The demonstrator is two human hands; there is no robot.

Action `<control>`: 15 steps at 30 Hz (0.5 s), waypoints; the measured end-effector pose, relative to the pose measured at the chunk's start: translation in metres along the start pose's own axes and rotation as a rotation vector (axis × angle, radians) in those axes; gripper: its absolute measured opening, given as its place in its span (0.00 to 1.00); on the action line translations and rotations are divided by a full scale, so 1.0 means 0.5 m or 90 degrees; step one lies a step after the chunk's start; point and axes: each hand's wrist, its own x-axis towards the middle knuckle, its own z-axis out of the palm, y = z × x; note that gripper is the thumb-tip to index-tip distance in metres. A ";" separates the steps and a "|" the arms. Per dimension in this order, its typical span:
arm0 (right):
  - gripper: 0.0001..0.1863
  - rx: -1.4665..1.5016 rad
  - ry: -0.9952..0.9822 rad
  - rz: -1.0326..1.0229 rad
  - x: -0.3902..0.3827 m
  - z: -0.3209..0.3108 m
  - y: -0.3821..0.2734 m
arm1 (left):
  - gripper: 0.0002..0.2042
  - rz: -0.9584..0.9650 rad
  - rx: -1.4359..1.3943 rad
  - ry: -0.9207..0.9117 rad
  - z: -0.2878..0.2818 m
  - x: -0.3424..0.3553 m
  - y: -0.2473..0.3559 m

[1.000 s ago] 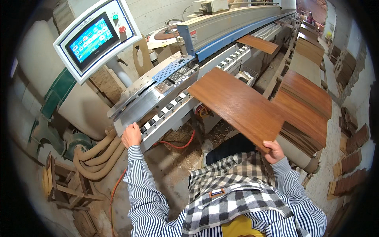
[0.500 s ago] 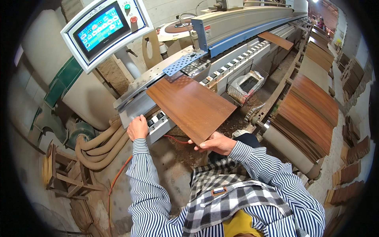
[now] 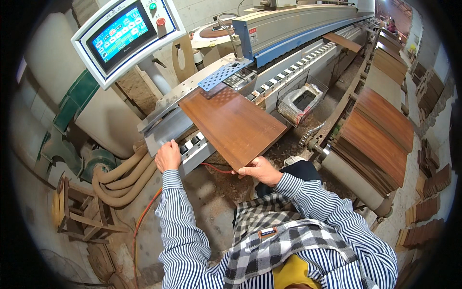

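Observation:
A brown wood-grain board lies aslant at the near end of a long machine, its far corner under a blue perforated plate. My right hand grips the board's near corner, thumb on top and fingers beneath. The board's near end juts out past the machine. My left hand is closed at the edge of the metal infeed bed, beside black and white rollers. Its fingertips are hidden, so whether it holds anything cannot be made out.
A second brown board sits farther along the machine. Stacked boards lie on a roller conveyor at right. A lit control screen stands upper left, above thick hoses. A wire basket hangs beside the machine.
The second board has travelled farther away along the machine. My right hand and the near corner of its board have shifted slightly away from me. My left hand stays at the bed's edge.

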 end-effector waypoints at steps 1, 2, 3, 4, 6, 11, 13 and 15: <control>0.14 0.001 0.013 0.000 -0.003 -0.004 -0.002 | 0.18 0.000 0.001 0.004 0.000 -0.001 0.000; 0.14 0.002 0.027 0.000 -0.006 -0.009 -0.004 | 0.18 0.001 0.001 0.008 0.000 -0.002 0.000; 0.13 0.001 0.047 0.000 -0.009 -0.016 -0.004 | 0.18 -0.001 -0.002 0.009 -0.001 -0.002 0.001; 0.13 0.000 0.067 -0.001 -0.011 -0.024 -0.002 | 0.18 -0.002 -0.005 0.009 -0.003 -0.003 0.002; 0.13 0.000 0.106 -0.025 -0.016 -0.036 -0.001 | 0.18 -0.005 -0.008 0.006 -0.005 -0.003 0.005; 0.13 -0.021 0.237 -0.033 -0.024 -0.068 0.004 | 0.19 -0.001 0.001 0.006 0.002 0.001 -0.003; 0.13 -0.005 0.268 -0.054 -0.027 -0.084 0.010 | 0.19 -0.004 0.000 0.004 0.002 0.001 0.000; 0.15 0.021 0.315 -0.053 -0.026 -0.098 0.012 | 0.19 -0.006 -0.003 0.003 0.000 0.000 0.003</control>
